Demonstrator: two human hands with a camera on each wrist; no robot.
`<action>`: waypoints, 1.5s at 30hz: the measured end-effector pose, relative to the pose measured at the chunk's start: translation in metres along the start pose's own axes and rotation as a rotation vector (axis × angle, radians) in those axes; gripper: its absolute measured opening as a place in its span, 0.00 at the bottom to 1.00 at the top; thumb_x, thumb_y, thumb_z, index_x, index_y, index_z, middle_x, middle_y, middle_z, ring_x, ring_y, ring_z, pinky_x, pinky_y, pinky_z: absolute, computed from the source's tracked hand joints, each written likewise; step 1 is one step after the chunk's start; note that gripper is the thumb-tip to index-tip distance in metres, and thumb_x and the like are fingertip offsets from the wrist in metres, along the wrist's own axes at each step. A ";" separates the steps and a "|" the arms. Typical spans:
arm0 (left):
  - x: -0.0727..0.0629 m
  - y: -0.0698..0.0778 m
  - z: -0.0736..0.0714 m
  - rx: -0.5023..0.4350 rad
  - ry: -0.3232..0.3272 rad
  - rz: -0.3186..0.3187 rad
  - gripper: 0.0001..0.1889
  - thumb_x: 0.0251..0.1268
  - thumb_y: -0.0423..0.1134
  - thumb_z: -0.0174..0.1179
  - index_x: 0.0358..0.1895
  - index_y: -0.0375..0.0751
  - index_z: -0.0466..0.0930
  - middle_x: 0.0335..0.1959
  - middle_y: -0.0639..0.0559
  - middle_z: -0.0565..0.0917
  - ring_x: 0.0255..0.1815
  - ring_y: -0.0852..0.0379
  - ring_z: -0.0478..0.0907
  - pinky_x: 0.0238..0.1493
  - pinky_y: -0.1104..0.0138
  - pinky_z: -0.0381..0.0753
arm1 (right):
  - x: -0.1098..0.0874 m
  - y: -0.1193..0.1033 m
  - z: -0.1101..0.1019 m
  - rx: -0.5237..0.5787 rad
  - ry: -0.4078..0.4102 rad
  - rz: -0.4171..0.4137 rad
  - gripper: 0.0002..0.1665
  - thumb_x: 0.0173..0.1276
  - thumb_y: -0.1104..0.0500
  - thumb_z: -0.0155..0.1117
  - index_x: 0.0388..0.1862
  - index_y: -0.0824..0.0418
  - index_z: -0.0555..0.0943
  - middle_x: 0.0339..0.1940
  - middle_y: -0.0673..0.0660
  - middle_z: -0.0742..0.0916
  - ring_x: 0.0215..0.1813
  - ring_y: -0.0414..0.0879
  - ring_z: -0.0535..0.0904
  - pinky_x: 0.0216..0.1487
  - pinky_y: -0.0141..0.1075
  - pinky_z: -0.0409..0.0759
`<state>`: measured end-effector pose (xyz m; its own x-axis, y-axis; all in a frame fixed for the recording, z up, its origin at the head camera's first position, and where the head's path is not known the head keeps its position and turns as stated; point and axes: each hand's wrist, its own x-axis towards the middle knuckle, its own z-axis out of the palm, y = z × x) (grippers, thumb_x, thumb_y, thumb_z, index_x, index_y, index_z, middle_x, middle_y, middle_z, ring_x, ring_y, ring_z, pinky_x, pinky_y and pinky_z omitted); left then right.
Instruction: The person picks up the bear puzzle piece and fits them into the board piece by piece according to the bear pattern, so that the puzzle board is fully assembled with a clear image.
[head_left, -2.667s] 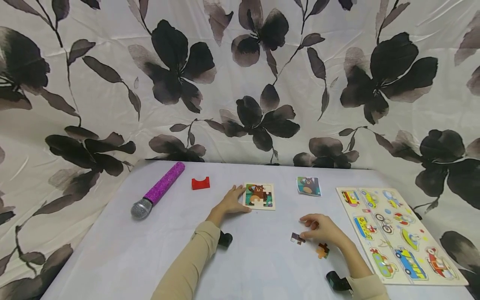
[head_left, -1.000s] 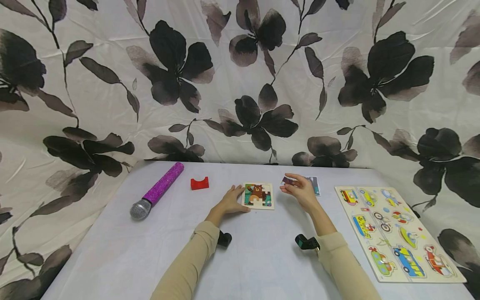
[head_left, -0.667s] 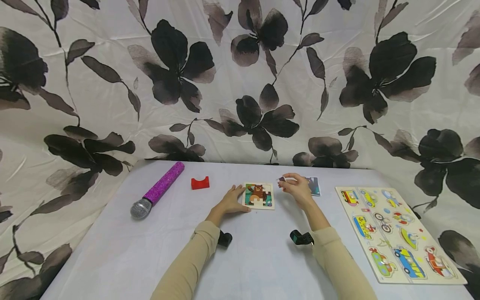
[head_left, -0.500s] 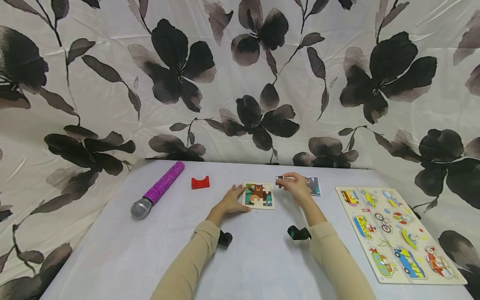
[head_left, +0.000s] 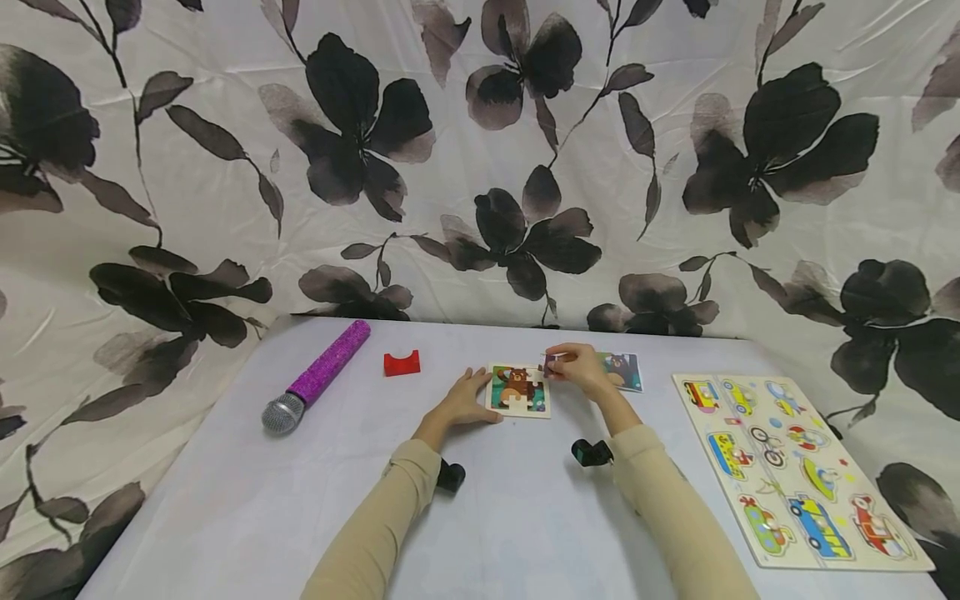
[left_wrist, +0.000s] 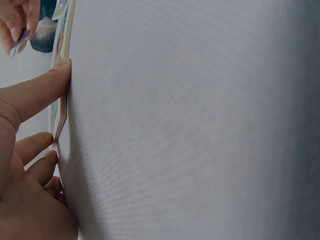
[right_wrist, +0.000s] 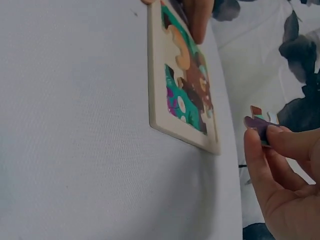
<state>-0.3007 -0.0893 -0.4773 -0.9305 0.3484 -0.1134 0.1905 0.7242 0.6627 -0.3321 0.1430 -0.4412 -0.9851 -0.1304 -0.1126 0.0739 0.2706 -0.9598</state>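
A small wooden jigsaw board (head_left: 517,410) with a bear picture lies flat mid-table, several pieces in it and a bare gap at its lower middle. My left hand (head_left: 459,404) holds its left side, thumb pressing the near edge and fingers at the left edge. The right wrist view shows my right hand (right_wrist: 285,175) pinching a jigsaw piece (right_wrist: 260,129), purplish on its near face, between thumb and fingers. From the head, the right hand sits just off the board's upper right corner, clear of the table. Behind it lies a bear picture card (head_left: 624,372), partly hidden.
A big wooden vehicle puzzle (head_left: 787,475) lies at the right. To the left are a purple glittery microphone (head_left: 322,371) and a red notched block (head_left: 402,364). A floral cloth (head_left: 525,125) hangs behind the table. Black wrist cameras (head_left: 592,452) hang below both forearms.
My right hand has picked a piece off the near right of the table and brought it up and left, beside the board. The left hand has stayed on the board.
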 end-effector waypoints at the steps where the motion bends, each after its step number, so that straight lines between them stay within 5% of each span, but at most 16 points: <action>1: 0.000 0.000 0.000 -0.002 0.000 -0.003 0.45 0.48 0.45 0.70 0.70 0.33 0.59 0.73 0.40 0.56 0.75 0.40 0.44 0.71 0.47 0.50 | 0.002 0.000 0.001 -0.014 0.001 -0.013 0.19 0.64 0.75 0.56 0.55 0.78 0.74 0.36 0.66 0.82 0.29 0.40 0.81 0.41 0.38 0.84; 11: -0.001 0.002 -0.001 -0.001 0.001 -0.004 0.45 0.47 0.45 0.71 0.69 0.33 0.61 0.73 0.38 0.57 0.75 0.39 0.45 0.71 0.46 0.50 | 0.019 0.010 0.012 -0.306 -0.015 -0.143 0.18 0.55 0.72 0.64 0.47 0.72 0.81 0.42 0.66 0.82 0.45 0.55 0.78 0.36 0.32 0.78; 17: 0.000 0.001 -0.001 -0.006 0.003 -0.004 0.45 0.47 0.45 0.70 0.69 0.33 0.60 0.73 0.38 0.57 0.75 0.39 0.45 0.71 0.46 0.50 | 0.022 0.012 0.012 -0.438 -0.067 -0.178 0.17 0.55 0.71 0.66 0.45 0.71 0.82 0.39 0.64 0.84 0.40 0.52 0.79 0.38 0.37 0.78; 30: 0.000 0.001 0.000 -0.010 0.001 -0.012 0.45 0.48 0.45 0.70 0.70 0.34 0.60 0.73 0.40 0.57 0.75 0.40 0.44 0.71 0.46 0.50 | 0.025 0.019 0.016 -0.566 -0.073 -0.122 0.16 0.59 0.67 0.66 0.47 0.70 0.83 0.46 0.66 0.85 0.47 0.56 0.80 0.47 0.44 0.78; 33: 0.001 0.000 0.000 -0.014 0.002 -0.014 0.45 0.48 0.45 0.71 0.70 0.34 0.60 0.73 0.40 0.57 0.75 0.40 0.44 0.71 0.46 0.50 | 0.037 0.028 0.017 -0.590 -0.095 -0.091 0.14 0.58 0.66 0.67 0.44 0.67 0.85 0.46 0.65 0.85 0.47 0.55 0.80 0.48 0.45 0.78; 39: 0.001 -0.001 0.001 -0.009 0.003 -0.003 0.45 0.47 0.45 0.71 0.69 0.33 0.60 0.73 0.40 0.57 0.75 0.39 0.45 0.71 0.47 0.50 | 0.079 0.077 0.009 -0.626 -0.137 -0.229 0.10 0.57 0.57 0.70 0.37 0.58 0.88 0.42 0.57 0.88 0.46 0.50 0.81 0.46 0.42 0.79; 41: 0.002 -0.001 0.001 0.000 0.001 0.002 0.45 0.47 0.45 0.71 0.69 0.33 0.61 0.73 0.39 0.57 0.75 0.39 0.45 0.71 0.47 0.50 | 0.078 0.076 0.009 -0.625 -0.144 -0.229 0.10 0.57 0.57 0.71 0.36 0.61 0.88 0.40 0.58 0.88 0.47 0.53 0.81 0.47 0.44 0.79; 45: 0.002 -0.001 0.000 0.005 0.001 0.001 0.45 0.47 0.45 0.71 0.69 0.33 0.60 0.73 0.40 0.57 0.75 0.39 0.45 0.71 0.47 0.51 | 0.039 0.033 0.018 -0.654 -0.130 -0.175 0.11 0.59 0.64 0.66 0.39 0.70 0.86 0.43 0.65 0.86 0.52 0.60 0.79 0.56 0.50 0.75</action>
<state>-0.3024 -0.0895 -0.4779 -0.9305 0.3486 -0.1125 0.1928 0.7272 0.6588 -0.3657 0.1297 -0.4815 -0.9441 -0.3272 -0.0394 -0.2341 0.7499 -0.6188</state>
